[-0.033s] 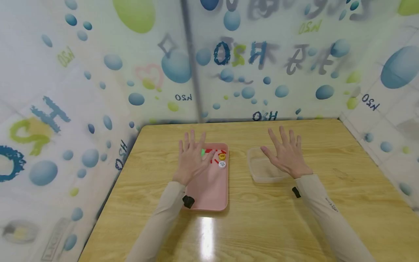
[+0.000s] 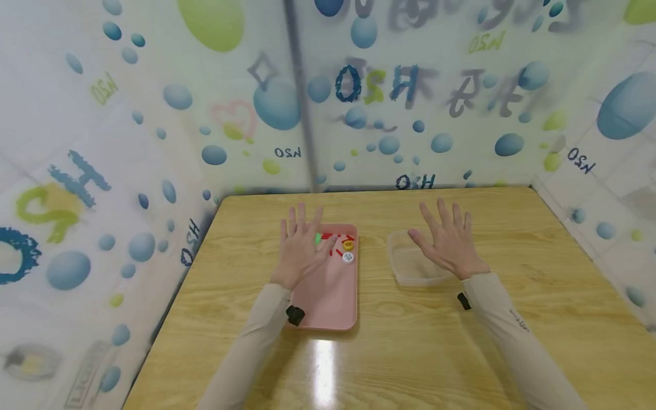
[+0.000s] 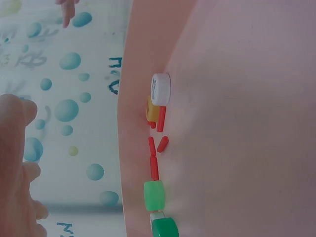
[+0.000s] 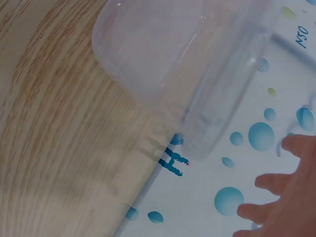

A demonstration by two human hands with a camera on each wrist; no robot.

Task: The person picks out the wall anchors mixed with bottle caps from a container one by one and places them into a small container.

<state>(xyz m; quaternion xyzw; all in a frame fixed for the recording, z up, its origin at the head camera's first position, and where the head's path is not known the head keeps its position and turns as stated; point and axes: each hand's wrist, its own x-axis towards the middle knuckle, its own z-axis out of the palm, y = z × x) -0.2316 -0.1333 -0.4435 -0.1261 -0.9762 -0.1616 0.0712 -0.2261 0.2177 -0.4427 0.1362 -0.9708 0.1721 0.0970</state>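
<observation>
While left grip (image 2: 301,250) splayed, empty, above pink tray (image 2: 328,302), right grip (image 2: 450,242) also splayed, empty, over clear box (image 2: 411,266).

On the table (image 2: 410,353), a tray (image 2: 333,302) with small pieces (image 2: 348,258) at its far end lies left of a box (image 2: 417,282).

1. I see a pale beige left sleeve (image 2: 248,341), long and lightly creased.
2. Its matching right sleeve (image 2: 517,336) bears a small dark marking (image 2: 519,320).
3. A black blocky left wrist camera (image 2: 295,315); a slimmer black right one (image 2: 463,300).
</observation>
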